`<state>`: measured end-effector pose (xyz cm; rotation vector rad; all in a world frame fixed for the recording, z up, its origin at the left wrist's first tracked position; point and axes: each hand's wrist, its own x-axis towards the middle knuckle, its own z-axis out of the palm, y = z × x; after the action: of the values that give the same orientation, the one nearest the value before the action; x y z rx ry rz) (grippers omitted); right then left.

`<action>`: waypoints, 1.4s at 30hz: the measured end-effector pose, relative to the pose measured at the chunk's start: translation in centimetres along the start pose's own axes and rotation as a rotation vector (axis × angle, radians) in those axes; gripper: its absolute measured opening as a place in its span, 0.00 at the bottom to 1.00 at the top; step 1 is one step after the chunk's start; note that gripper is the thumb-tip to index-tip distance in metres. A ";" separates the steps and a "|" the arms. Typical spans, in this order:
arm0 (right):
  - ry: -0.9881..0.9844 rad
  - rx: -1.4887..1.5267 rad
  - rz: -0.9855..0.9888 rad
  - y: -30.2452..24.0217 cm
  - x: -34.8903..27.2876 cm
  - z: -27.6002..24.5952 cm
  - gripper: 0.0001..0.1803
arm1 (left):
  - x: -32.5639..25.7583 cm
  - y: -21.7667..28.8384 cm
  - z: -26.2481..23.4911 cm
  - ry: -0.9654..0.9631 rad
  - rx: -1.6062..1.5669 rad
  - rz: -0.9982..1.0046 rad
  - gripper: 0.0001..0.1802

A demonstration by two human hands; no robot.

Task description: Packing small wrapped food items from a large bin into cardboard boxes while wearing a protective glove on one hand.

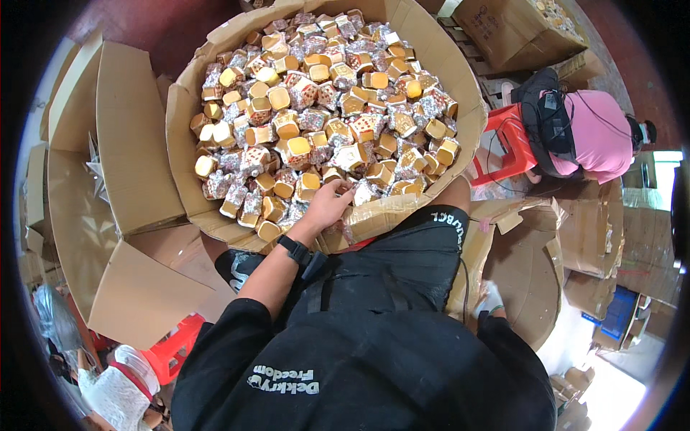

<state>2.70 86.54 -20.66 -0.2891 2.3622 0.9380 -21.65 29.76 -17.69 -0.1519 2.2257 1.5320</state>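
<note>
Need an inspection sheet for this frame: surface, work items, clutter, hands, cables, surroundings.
Surface: large cardboard bin, open, nearly full.
Work items: foil-wrapped packets, gold and silver, heaped loose.
Clutter: flattened cardboard sheets at left; red plastic stool below.
Hands: left hand in the packets at the bin's near edge, grip unclear; right hand gloved, low beside another cardboard piece.
Cables: black cord by the right arm.
Surroundings: another person in pink seated at right; stacked boxes.

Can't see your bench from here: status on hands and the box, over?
Left hand reaching into big cardboard box, fingers on foil-wrapped gold pieces. Right hand gloved, low at side, grip unclear. Nothing blocking the reach.
</note>
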 end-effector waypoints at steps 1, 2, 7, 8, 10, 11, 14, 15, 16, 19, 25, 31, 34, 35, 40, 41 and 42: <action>0.009 0.083 0.061 -1.8 -0.3 1.0 0.22 | 0.2 -0.3 0.3 -0.017 -0.058 -0.022 0.21; 0.018 0.166 0.122 -3.0 -0.8 2.0 0.21 | 0.4 -0.7 0.5 -0.033 -0.115 -0.044 0.21; 0.025 0.540 0.396 -2.5 -1.7 8.8 0.19 | -0.5 -2.5 -0.6 0.031 -0.097 -0.032 0.20; 0.026 0.607 0.443 -2.4 0.0 8.7 0.18 | -0.7 -2.6 -0.7 0.027 -0.120 -0.045 0.20; 0.056 0.705 0.563 3.8 3.9 9.2 0.18 | 0.1 -1.1 0.5 -0.025 -0.159 -0.019 0.20; 0.088 0.761 0.597 4.0 6.2 8.5 0.18 | 0.5 0.3 1.1 -0.046 -0.146 -0.001 0.20; 0.427 1.077 0.522 6.4 9.8 -12.7 0.17 | 0.1 -0.4 -0.4 -0.030 -0.076 -0.009 0.22; 0.938 1.565 0.667 8.1 10.6 -13.4 0.18 | 0.4 -0.3 0.0 -0.004 -0.118 0.006 0.24; 1.043 1.156 0.539 10.1 13.5 -14.3 0.20 | 0.5 0.1 0.8 0.019 -0.166 0.019 0.25; 1.322 1.412 0.349 5.8 16.2 -34.2 0.19 | -0.9 -0.9 -1.1 0.022 -0.344 -0.092 0.28; 0.850 1.173 -0.055 -2.5 26.8 -45.1 0.27 | -0.1 0.1 -0.1 0.017 -0.341 0.009 0.27; 0.569 1.135 0.344 -7.9 29.2 -46.9 0.31 | -1.4 -0.2 -0.9 0.109 -0.351 -0.078 0.23; 0.658 1.168 0.414 -8.0 28.9 -46.2 0.41 | -1.7 0.2 -0.7 0.146 -0.330 -0.028 0.18; 0.764 1.167 0.481 -8.1 28.8 -46.3 0.46 | -1.8 0.3 -1.0 0.142 -0.332 -0.026 0.18; 0.796 1.244 0.333 -8.2 30.9 -45.8 0.50 | -1.4 0.3 -1.0 0.109 -0.246 -0.038 0.18; 0.797 1.245 0.340 -8.1 31.2 -45.5 0.50 | -1.3 0.4 -1.0 0.106 -0.295 -0.060 0.18; 0.747 1.400 0.324 -8.2 31.3 -45.3 0.48 | -1.3 0.2 -1.0 0.091 -0.333 -0.043 0.18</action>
<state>-39.10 49.87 -16.93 0.3846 3.1191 -1.0136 -20.87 28.73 -16.68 -0.3725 2.0015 1.8957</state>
